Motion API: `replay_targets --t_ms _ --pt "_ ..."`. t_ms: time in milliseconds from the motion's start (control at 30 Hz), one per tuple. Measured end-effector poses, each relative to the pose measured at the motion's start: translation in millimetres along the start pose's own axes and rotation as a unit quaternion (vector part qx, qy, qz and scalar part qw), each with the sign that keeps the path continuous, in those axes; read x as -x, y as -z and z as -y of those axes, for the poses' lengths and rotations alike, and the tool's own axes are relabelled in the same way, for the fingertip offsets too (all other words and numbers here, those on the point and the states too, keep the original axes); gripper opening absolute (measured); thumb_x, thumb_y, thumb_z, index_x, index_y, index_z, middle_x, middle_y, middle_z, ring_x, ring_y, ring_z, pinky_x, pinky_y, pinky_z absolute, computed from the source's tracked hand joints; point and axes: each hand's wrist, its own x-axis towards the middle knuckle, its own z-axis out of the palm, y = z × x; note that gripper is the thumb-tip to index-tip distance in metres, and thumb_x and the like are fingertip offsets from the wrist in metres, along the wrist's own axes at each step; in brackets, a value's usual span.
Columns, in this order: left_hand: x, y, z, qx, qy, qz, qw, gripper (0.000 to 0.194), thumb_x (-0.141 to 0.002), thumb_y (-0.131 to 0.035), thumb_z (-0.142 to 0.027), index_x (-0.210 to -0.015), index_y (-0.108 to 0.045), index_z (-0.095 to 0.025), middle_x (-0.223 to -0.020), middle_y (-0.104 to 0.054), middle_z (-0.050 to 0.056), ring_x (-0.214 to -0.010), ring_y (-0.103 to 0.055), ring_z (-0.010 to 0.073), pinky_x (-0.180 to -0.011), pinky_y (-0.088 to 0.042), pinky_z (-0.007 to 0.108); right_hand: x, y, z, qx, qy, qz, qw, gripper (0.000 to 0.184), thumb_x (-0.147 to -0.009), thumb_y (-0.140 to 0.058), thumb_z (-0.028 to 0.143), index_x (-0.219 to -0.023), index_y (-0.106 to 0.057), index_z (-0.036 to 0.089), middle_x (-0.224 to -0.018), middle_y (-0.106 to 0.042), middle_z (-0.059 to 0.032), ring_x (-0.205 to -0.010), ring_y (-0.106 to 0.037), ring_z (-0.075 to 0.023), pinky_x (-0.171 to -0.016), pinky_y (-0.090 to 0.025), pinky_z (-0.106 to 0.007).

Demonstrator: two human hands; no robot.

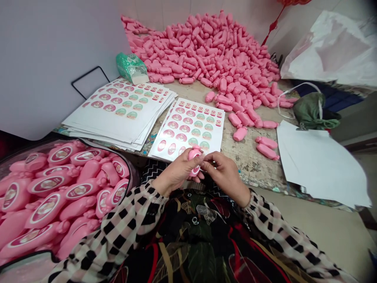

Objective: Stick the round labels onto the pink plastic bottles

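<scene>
My left hand (pixel 176 169) is closed around a small pink bottle (pixel 193 153), held above my lap at the table's front edge. An oval label shows on the bottle's face, partly covered by my thumb. From the other side, my right hand (pixel 225 173) has its thumb and forefinger pinched together at the bottle's edge by the label. Whatever lies between those fingertips is too small to make out. Just beyond my hands, a sticker sheet (pixel 188 118) with rows of pink and green labels lies on the table.
A pile of pink bottles (pixel 206 47) covers the back of the table. Left stands a stack of sticker sheets (pixel 118 122) with a green packet (pixel 129 67) on it. A clear bag of labelled bottles (pixel 50 184) sits at lower left. White sheets (pixel 318 157) and a green pouch (pixel 312 108) lie right.
</scene>
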Motion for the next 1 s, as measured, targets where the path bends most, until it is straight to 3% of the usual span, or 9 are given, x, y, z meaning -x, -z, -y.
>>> replay_targets --t_ms 100,200,300,400,500,567,700,833,1000 --pt "-2 -5.8 2 0.016 -0.025 -0.002 1.0 0.037 -0.081 -0.056 -0.042 -0.107 -0.04 -0.022 -0.072 -0.054 -0.002 -0.052 -0.057 0.0102 -0.042 -0.043 0.019 6 11 0 0.054 0.014 0.003 0.998 0.021 -0.086 -0.049 0.036 -0.088 -0.064 0.021 -0.084 -0.065 -0.0019 -0.078 -0.057 -0.0147 -0.07 -0.039 -0.026" --pt "-2 -5.8 -3 0.03 -0.045 -0.022 0.998 0.031 -0.082 -0.055 -0.041 -0.099 -0.039 -0.02 -0.072 -0.057 -0.001 -0.051 -0.057 0.0103 -0.042 -0.043 0.02 8 23 -17 0.05 -0.04 -0.032 0.997 0.024 -0.085 -0.05 0.039 -0.087 -0.065 0.021 -0.085 -0.065 -0.0024 -0.078 -0.056 -0.0161 -0.069 -0.039 -0.027" --pt "-1 -2.5 -9 0.036 -0.066 -0.051 0.996 0.031 -0.082 -0.056 -0.04 -0.099 -0.038 -0.021 -0.073 -0.061 0.001 -0.052 -0.057 0.0111 -0.044 -0.043 0.02 8 31 -40 -0.072 -0.133 -0.077 0.985 0.026 -0.081 -0.055 0.043 -0.084 -0.064 0.019 -0.076 -0.063 -0.0012 -0.069 -0.054 -0.0149 -0.065 -0.039 -0.027" --pt "-2 -6.9 -5 0.021 -0.04 -0.037 0.998 0.035 -0.079 -0.058 -0.035 -0.104 -0.037 -0.021 -0.07 -0.061 0.001 -0.05 -0.058 0.0121 -0.041 -0.042 0.02 10 28 -45 -0.256 -0.18 -0.082 0.946 0.024 -0.074 -0.064 0.042 -0.083 -0.062 0.02 -0.075 -0.061 0.0009 -0.067 -0.053 -0.0123 -0.064 -0.041 -0.025" --pt "-4 -19.7 7 -0.036 0.015 -0.012 0.999 0.042 -0.074 -0.062 -0.023 -0.108 -0.039 -0.019 -0.067 -0.06 0.001 -0.048 -0.057 0.0121 -0.04 -0.042 0.019 12 14 -28 -0.385 -0.208 -0.034 0.899 0.027 -0.067 -0.072 0.038 -0.083 -0.061 0.019 -0.075 -0.063 0.0014 -0.062 -0.055 -0.0104 -0.059 -0.043 -0.024" --pt "-3 -27.5 14 -0.085 0.039 -0.015 0.996 0.06 -0.068 -0.064 -0.014 -0.119 -0.035 -0.018 -0.063 -0.059 -0.001 -0.046 -0.056 0.0122 -0.039 -0.043 0.02 15 6 -15 -0.437 -0.226 0.033 0.87 0.031 -0.066 -0.072 0.038 -0.086 -0.059 0.019 -0.069 -0.063 0.0015 -0.052 -0.055 -0.0101 -0.05 -0.042 -0.023" --pt "3 -34.4 25 -0.119 0.056 0.001 0.991 0.097 -0.064 -0.064 -0.006 -0.14 -0.008 -0.025 -0.056 -0.058 -0.004 -0.044 -0.057 0.0143 -0.041 -0.047 0.024 27 3 -3 -0.496 -0.247 0.126 0.823 0.035 -0.068 -0.07 0.039 -0.089 -0.053 0.018 -0.059 -0.063 0.0018 -0.04 -0.055 -0.0125 -0.041 -0.041 -0.023" --pt "13 -39.8 32 -0.101 0.071 0.046 0.991 0.105 -0.064 -0.066 -0.005 -0.143 0.0 -0.025 -0.054 -0.059 -0.004 -0.045 -0.058 0.0146 -0.043 -0.049 0.026 47 5 -9 -0.514 -0.239 0.121 0.815 0.036 -0.064 -0.074 0.033 -0.089 -0.054 0.017 -0.065 -0.064 0.0013 -0.044 -0.056 -0.0113 -0.041 -0.043 -0.022" --pt "24 -50.0 41 -0.116 0.07 0.099 0.986 0.109 -0.063 -0.069 -0.007 -0.144 0.002 -0.024 -0.057 -0.059 -0.003 -0.046 -0.057 0.0124 -0.045 -0.049 0.025 71 7 -14 -0.52 -0.219 0.113 0.818 0.031 -0.07 -0.068 0.038 -0.09 -0.055 0.018 -0.064 -0.062 0.0021 -0.043 -0.054 -0.0112 -0.042 -0.045 -0.024"
